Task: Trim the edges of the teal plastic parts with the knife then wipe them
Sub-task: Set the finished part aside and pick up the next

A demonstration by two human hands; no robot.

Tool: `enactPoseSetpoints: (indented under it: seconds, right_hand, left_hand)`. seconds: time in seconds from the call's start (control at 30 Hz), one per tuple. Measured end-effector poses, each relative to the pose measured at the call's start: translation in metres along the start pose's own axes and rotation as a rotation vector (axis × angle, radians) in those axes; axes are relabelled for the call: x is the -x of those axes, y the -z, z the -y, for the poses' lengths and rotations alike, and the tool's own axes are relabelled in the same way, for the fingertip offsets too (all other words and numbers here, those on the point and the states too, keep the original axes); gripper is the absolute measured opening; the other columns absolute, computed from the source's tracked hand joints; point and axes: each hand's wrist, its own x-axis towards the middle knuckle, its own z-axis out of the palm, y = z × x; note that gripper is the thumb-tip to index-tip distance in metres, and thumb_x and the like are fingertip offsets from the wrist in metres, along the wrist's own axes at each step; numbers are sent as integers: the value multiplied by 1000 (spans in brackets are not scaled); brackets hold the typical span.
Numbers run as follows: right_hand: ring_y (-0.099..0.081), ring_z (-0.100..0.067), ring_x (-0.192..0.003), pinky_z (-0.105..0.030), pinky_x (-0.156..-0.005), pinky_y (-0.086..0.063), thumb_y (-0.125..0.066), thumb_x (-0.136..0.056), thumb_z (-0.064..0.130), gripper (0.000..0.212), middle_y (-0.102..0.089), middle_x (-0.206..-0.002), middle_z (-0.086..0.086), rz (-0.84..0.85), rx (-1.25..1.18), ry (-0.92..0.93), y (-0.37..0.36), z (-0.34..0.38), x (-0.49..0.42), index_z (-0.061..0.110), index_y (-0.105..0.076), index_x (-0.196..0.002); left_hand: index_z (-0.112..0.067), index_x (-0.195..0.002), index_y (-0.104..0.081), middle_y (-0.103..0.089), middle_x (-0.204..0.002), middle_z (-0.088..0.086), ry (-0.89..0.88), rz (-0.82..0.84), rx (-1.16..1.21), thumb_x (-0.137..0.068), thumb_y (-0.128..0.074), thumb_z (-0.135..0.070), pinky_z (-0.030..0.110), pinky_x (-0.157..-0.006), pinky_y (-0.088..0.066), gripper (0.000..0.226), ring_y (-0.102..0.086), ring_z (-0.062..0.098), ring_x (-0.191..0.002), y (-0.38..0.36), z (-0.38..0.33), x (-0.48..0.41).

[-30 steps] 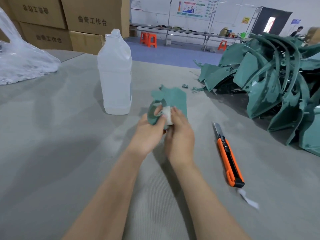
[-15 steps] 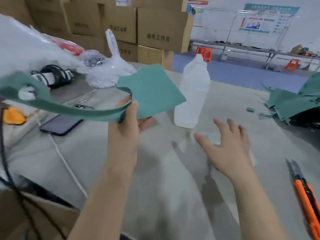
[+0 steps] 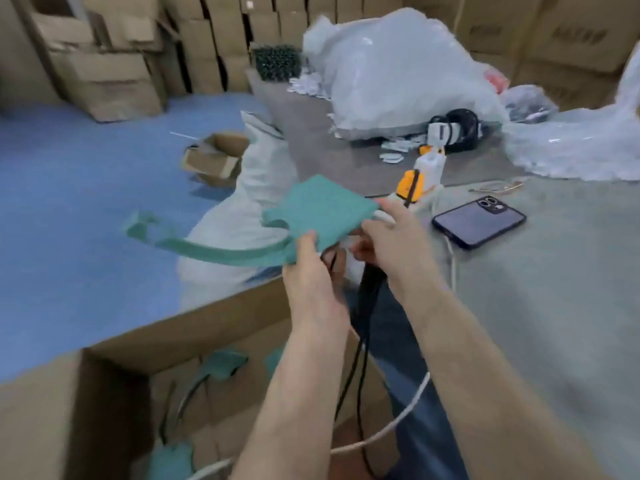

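The teal part (image 3: pixel 318 209) is held in the air above the gap between the box (image 3: pixel 194 334) and the table (image 3: pixel 561 306). Its flat panel is turned upward, and its long curved arm is stretched out to the left over the blue floor (image 3: pixel 69 202). The panel's near corner is pinched by the left hand (image 3: pixel 311 271), with the thumb laid on top and the fingers hidden beneath. The right hand (image 3: pixel 394 240) is set against the panel's right edge with its fingers bent; because of blur it cannot be told whether the edge is gripped. Black and white cables (image 3: pixel 360 341) are seen hanging below the hands. More teal pieces (image 3: pixel 221 365) are seen in the open box. A phone (image 3: pixel 479 221) is laid face down on the table just right of the hands, and clear plastic bags (image 3: pixel 398 71) are piled farther back. A white sack (image 3: pixel 256 202) is stood on the floor behind the part.
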Motion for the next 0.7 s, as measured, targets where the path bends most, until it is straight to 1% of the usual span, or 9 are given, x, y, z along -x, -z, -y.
enactPoseSetpoints:
  seconds: [0.03,0.1,0.17,0.23,0.3,0.4,0.5,0.53,0.7]
  right_hand:
    - [-59,-12,-47,-32,-58,-54,-44,-92,-4,33,-65,-82,-13,45,117,-9,-13,-12,-5,2,-54,-123]
    - [-68,-24,-79,-43,-83,-55,-49,-94,9,39,-67,-101,-13,185,413,-55,-33,-32,-9,9,-50,-133]
    - [-62,-30,-104,-43,-94,-50,-51,-96,21,49,-64,-117,-13,376,710,-96,-44,-49,-5,13,-39,-143]
    - [-58,-29,-112,-39,-96,-48,-50,-98,25,50,-60,-125,-12,499,832,-104,-46,-57,2,15,-36,-145]
    - [-60,-26,-109,-34,-90,-49,-49,-98,25,39,-63,-120,-9,514,817,-74,-39,-57,8,17,-48,-136]
    - [-60,-16,-108,-26,-88,-46,-50,-98,24,30,-65,-119,-1,402,725,13,-13,-43,14,19,-59,-126]
    - [-61,-12,-104,-23,-91,-45,-52,-97,17,26,-67,-113,3,189,514,120,25,-18,26,15,-62,-121]
    - [-61,-10,-100,-20,-88,-45,-53,-97,16,23,-67,-108,5,94,459,156,41,-8,31,16,-63,-118]
    - [-65,1,-82,-15,-74,-50,-54,-96,15,17,-71,-93,12,-361,308,253,143,35,78,25,-67,-100]
  left_hand:
    - [-8,-124,-57,-68,-113,10,57,-38,51,-95,-54,-19,28,-77,-55,32,-66,19,-93,12,-4,-7]
    - [-4,-127,-54,-65,-114,12,155,-126,113,-96,-54,-25,33,-87,-52,37,-64,22,-100,33,-6,-17]
    - [0,-124,-52,-64,-109,13,262,-187,129,-96,-53,-28,35,-90,-50,40,-63,24,-103,48,-2,-22]
    - [1,-104,-58,-68,-81,12,330,-211,101,-96,-51,-28,33,-82,-49,30,-66,22,-84,55,4,-21]
    - [-4,-76,-58,-63,-52,5,329,-206,67,-95,-49,-25,28,-65,-45,30,-61,15,-53,53,11,-17]
    - [-8,-74,-60,-61,-53,0,244,-111,-34,-95,-50,-22,24,-55,-49,27,-60,13,-54,29,16,0]
    - [-16,-107,-60,-62,-77,-1,109,71,-128,-95,-50,-23,22,-62,-49,17,-63,9,-69,-13,28,26]
    - [-18,-109,-59,-61,-81,-1,76,135,-153,-95,-50,-22,23,-67,-49,18,-61,9,-72,-28,35,37]
    - [-20,-101,-58,-62,-73,-10,83,545,-229,-95,-47,-13,29,-74,-49,14,-61,3,-63,-98,85,123]
